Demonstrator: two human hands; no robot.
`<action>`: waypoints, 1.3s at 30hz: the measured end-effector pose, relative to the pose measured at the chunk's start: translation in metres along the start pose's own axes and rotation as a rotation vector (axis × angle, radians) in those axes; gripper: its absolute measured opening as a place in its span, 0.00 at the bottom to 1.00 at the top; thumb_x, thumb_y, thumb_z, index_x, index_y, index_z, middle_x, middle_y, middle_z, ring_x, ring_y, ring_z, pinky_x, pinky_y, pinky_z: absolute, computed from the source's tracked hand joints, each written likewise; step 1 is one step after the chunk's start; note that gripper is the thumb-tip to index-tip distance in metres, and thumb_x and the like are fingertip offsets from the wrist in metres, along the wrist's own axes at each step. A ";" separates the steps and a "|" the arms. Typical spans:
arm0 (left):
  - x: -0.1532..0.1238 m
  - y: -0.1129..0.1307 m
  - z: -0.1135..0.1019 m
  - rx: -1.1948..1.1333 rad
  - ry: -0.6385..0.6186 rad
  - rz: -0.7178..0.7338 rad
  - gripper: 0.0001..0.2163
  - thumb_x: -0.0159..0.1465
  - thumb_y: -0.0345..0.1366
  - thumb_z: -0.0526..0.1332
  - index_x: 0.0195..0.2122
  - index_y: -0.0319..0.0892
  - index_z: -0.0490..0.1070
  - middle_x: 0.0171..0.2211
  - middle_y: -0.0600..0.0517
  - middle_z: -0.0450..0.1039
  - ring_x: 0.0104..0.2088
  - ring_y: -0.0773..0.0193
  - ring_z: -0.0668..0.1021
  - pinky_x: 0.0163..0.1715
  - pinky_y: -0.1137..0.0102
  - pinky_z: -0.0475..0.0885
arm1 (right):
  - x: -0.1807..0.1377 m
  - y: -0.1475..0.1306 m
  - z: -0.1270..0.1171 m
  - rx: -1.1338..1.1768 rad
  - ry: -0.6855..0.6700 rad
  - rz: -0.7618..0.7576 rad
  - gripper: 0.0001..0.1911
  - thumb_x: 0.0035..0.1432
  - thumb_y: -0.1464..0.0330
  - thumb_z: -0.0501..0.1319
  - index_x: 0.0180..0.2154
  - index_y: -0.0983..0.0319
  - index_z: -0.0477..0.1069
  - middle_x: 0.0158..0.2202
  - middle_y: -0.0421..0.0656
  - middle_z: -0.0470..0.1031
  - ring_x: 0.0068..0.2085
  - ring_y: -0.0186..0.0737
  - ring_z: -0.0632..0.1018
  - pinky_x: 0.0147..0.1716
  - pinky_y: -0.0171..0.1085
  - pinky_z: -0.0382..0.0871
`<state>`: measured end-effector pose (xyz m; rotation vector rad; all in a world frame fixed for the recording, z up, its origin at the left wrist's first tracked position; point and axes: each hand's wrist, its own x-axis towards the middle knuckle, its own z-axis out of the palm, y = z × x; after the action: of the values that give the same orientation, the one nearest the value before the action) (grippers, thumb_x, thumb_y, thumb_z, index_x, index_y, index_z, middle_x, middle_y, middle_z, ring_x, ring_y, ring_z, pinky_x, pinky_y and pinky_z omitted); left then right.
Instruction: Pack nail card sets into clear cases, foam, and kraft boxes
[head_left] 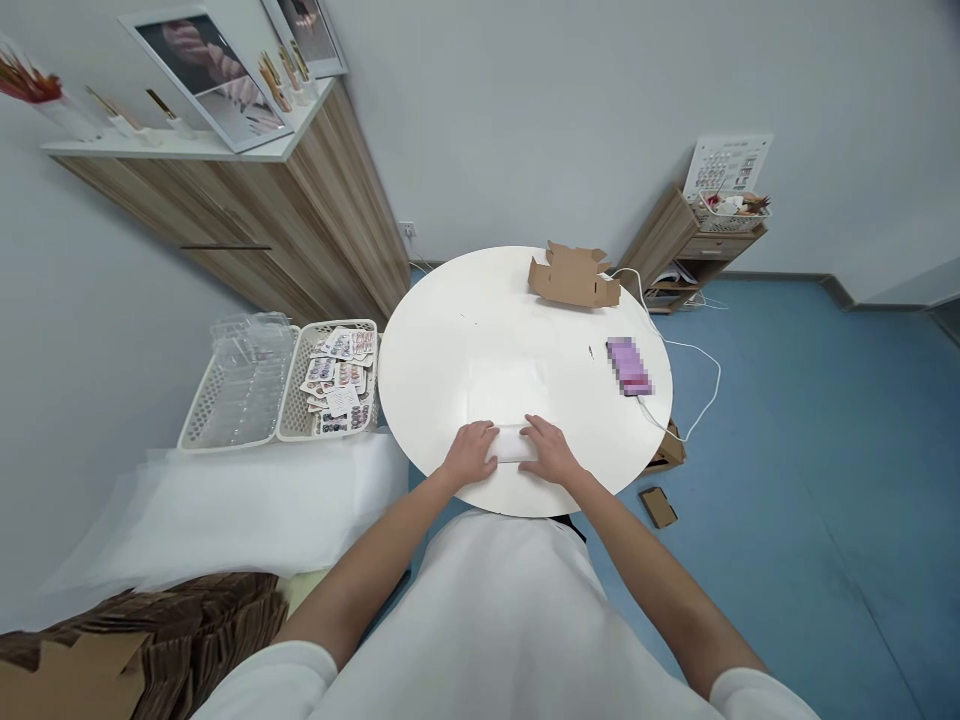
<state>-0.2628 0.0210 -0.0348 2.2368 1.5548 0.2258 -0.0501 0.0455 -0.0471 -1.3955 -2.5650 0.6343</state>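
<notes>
Steadying a white folded bundle (512, 445) near the front of the tabletop (439, 325), our left hand (471, 453) and right hand (552, 452) bracket its ends, thumbs parted from fingers; whether they pinch, we cannot tell. We would best keep both ends level, pressure even. Any contents are hidden; the thin white sheet (507, 392) beyond blurs into the tabletop.

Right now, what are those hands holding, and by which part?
A white bundle, held by its two ends: left hand at one, right hand at the other.
</notes>
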 end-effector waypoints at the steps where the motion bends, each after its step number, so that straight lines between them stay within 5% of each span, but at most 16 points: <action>1: 0.001 0.004 0.002 0.006 -0.032 0.034 0.25 0.51 0.37 0.57 0.51 0.45 0.55 0.53 0.46 0.57 0.53 0.54 0.60 0.51 0.61 0.54 | 0.002 -0.002 0.000 -0.029 -0.060 -0.056 0.27 0.43 0.62 0.62 0.47 0.59 0.59 0.57 0.49 0.54 0.57 0.50 0.55 0.51 0.49 0.50; 7: 0.000 0.011 0.006 0.016 -0.089 0.061 0.24 0.51 0.35 0.57 0.50 0.43 0.56 0.51 0.45 0.60 0.50 0.53 0.63 0.50 0.60 0.55 | 0.003 -0.011 -0.003 -0.054 -0.154 -0.038 0.24 0.43 0.69 0.60 0.46 0.60 0.60 0.54 0.50 0.60 0.52 0.47 0.63 0.47 0.45 0.54; 14: -0.035 0.013 0.004 -0.057 -0.205 0.184 0.21 0.55 0.43 0.53 0.49 0.44 0.60 0.45 0.47 0.66 0.44 0.56 0.69 0.44 0.64 0.61 | -0.043 -0.027 -0.007 0.205 -0.254 0.054 0.24 0.44 0.65 0.58 0.47 0.60 0.59 0.46 0.46 0.67 0.45 0.44 0.69 0.42 0.39 0.60; 22: -0.007 0.001 -0.020 -0.339 -0.382 -0.018 0.19 0.61 0.48 0.43 0.34 0.46 0.70 0.34 0.53 0.73 0.35 0.62 0.73 0.33 0.71 0.64 | -0.010 -0.007 -0.032 0.472 -0.380 0.219 0.15 0.48 0.56 0.56 0.36 0.57 0.68 0.37 0.42 0.72 0.37 0.40 0.72 0.33 0.36 0.64; 27: 0.007 -0.017 -0.018 -0.280 -0.244 -0.286 0.14 0.57 0.46 0.52 0.32 0.42 0.70 0.33 0.50 0.73 0.34 0.60 0.74 0.32 0.71 0.64 | 0.016 0.004 -0.030 0.497 -0.171 0.422 0.16 0.47 0.56 0.56 0.34 0.59 0.70 0.36 0.43 0.73 0.37 0.40 0.72 0.34 0.36 0.64; 32: 0.001 -0.019 -0.007 -0.140 0.013 -0.495 0.16 0.57 0.37 0.52 0.46 0.38 0.63 0.45 0.43 0.66 0.45 0.57 0.69 0.40 0.67 0.64 | 0.002 0.011 -0.007 0.408 0.182 0.657 0.23 0.49 0.63 0.54 0.48 0.63 0.61 0.46 0.48 0.66 0.47 0.45 0.68 0.45 0.40 0.61; 35: -0.011 -0.005 0.004 -0.015 0.176 -0.321 0.20 0.57 0.35 0.52 0.52 0.41 0.57 0.52 0.44 0.59 0.52 0.56 0.63 0.47 0.64 0.60 | -0.018 0.006 0.011 0.388 0.352 0.701 0.32 0.48 0.64 0.54 0.55 0.65 0.51 0.54 0.51 0.56 0.56 0.48 0.57 0.53 0.44 0.52; 39: -0.018 0.018 0.026 0.041 0.094 -0.032 0.23 0.55 0.36 0.55 0.53 0.47 0.55 0.57 0.47 0.53 0.56 0.54 0.57 0.52 0.59 0.53 | -0.026 -0.006 0.026 0.558 0.354 0.747 0.39 0.45 0.63 0.56 0.57 0.66 0.44 0.57 0.54 0.52 0.57 0.49 0.56 0.52 0.44 0.55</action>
<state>-0.2446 -0.0076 -0.0487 2.2607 1.6566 0.2959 -0.0491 0.0135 -0.0665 -1.9789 -1.3942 0.9829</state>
